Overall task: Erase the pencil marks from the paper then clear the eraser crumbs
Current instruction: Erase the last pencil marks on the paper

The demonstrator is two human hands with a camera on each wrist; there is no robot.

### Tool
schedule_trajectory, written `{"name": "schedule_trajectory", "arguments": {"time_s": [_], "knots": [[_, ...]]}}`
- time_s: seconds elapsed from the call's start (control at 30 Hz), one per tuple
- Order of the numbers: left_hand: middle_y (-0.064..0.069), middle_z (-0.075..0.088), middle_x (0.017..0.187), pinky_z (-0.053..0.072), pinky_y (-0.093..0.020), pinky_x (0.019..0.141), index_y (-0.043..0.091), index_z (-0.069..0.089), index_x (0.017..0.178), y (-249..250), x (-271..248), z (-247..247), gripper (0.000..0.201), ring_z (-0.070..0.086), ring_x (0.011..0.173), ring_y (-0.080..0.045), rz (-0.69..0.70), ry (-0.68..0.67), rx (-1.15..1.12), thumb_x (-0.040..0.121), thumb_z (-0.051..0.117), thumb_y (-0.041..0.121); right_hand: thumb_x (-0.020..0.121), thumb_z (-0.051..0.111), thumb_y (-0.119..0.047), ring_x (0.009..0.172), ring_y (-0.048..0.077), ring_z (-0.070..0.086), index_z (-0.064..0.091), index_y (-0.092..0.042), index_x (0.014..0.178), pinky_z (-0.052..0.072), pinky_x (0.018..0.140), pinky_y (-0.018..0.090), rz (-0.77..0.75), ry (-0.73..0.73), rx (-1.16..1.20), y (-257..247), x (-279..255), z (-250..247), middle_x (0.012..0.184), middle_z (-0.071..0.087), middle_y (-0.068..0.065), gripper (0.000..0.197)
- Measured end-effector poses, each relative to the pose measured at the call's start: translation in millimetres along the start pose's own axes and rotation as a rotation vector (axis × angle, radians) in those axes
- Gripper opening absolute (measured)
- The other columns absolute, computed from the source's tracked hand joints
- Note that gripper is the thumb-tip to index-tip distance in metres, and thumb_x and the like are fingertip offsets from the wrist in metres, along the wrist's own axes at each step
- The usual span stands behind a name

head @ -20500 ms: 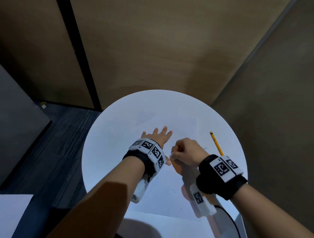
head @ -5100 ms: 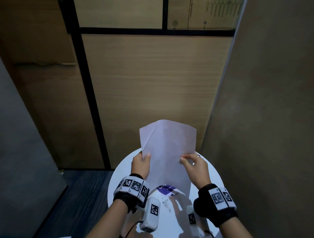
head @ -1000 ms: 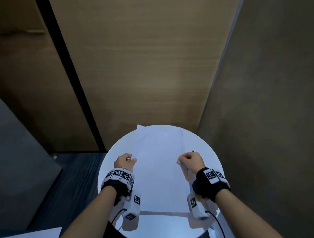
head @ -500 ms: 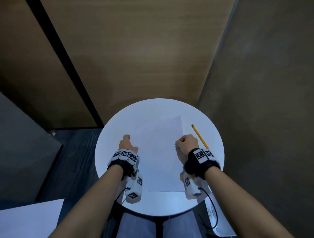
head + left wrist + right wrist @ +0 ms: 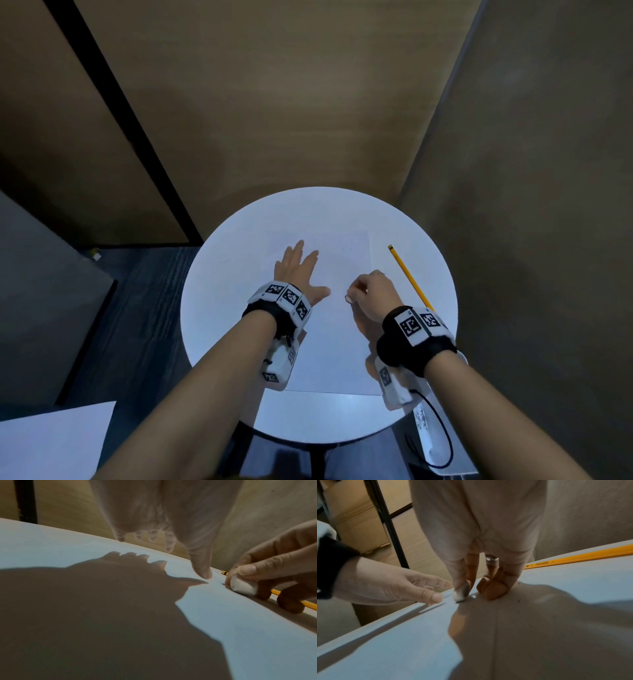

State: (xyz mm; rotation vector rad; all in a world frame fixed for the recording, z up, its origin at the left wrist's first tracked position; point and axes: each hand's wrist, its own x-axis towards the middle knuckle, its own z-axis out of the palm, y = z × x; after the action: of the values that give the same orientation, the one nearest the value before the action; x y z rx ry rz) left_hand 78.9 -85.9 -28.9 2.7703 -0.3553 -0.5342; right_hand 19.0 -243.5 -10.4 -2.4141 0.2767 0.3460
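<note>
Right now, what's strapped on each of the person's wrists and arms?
Both forearms are bare, no sleeves. Left hand and right hand each sit beyond a black wristband topped with white blocks printed with black square markers. A white camera unit hangs under each wrist; a black cable loops from the right one. A ring sits on a right finger.

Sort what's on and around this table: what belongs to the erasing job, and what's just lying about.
In the job:
paper, flat on the table
eraser, pinched in the right hand
left hand, spread above the paper

Lying about:
pencil, on the table right of the paper
another white sheet, low at the left
</note>
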Motion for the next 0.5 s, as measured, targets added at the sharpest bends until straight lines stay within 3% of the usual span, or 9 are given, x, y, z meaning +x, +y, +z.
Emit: {"name": "schedule_trajectory", "arguments": {"time_s": [0.13, 0.3, 0.43, 0.5], "knots": [[-0.004, -0.022, 0.157, -0.003, -0.049, 0.115, 0.026, -0.002, 0.152, 12.5, 16.3, 3.0, 0.1, -0.019, 0.144, -0.027, 0.015, -0.141, 0.042, 0.082, 0.064, 0.054, 0.093, 0.051, -0.016, 0.089, 0.019, 0.055, 0.065, -0.004, 0.097, 0.038, 0.074, 0.025, 0.032, -0.029, 0.071, 0.5, 6.8, -9.2, 0.1, 0.064, 0.008, 0.019], [-0.006, -0.028, 0.154, -0.005, -0.051, 0.114, 0.029, -0.012, 0.15, 19.6, 25.4, 11.6, 0.106, -0.021, 0.143, -0.029, 0.012, -0.232, 0.071, 0.08, 0.061, 0.061, 0.095, 0.046, -0.006, 0.053, 0.026, 0.051, 0.05, -0.006, 0.073, 0.046, 0.049, 0.027, 0.237, 0.011, 0.597, 6.8, 18.5, -17.5, 0.073, 0.059, 0.013, 0.022], [-0.003, -0.022, 0.157, 0.004, -0.046, 0.116, 0.022, -0.009, 0.151, 13.5, 26.7, 1.6, 0.105, -0.01, 0.146, -0.024, -0.013, -0.207, 0.06, 0.082, 0.062, 0.058, 0.092, 0.048, 0.0, 0.057, 0.023, 0.052, 0.05, -0.006, 0.07, 0.047, 0.054, 0.028, 0.253, 0.067, 0.596, 9.9, 27.7, -22.7, 0.074, 0.058, 0.014, 0.022], [0.0, -0.021, 0.157, 0.007, -0.047, 0.116, 0.024, -0.003, 0.152, 2.1, 24.6, -7.6, 0.102, -0.007, 0.146, -0.023, -0.039, -0.205, 0.026, 0.081, 0.065, 0.054, 0.092, 0.048, 0.0, 0.056, 0.022, 0.052, 0.051, -0.005, 0.07, 0.048, 0.055, 0.026, 0.233, 0.049, 0.568, 9.2, 30.7, -25.4, 0.072, 0.058, 0.014, 0.023]]}}
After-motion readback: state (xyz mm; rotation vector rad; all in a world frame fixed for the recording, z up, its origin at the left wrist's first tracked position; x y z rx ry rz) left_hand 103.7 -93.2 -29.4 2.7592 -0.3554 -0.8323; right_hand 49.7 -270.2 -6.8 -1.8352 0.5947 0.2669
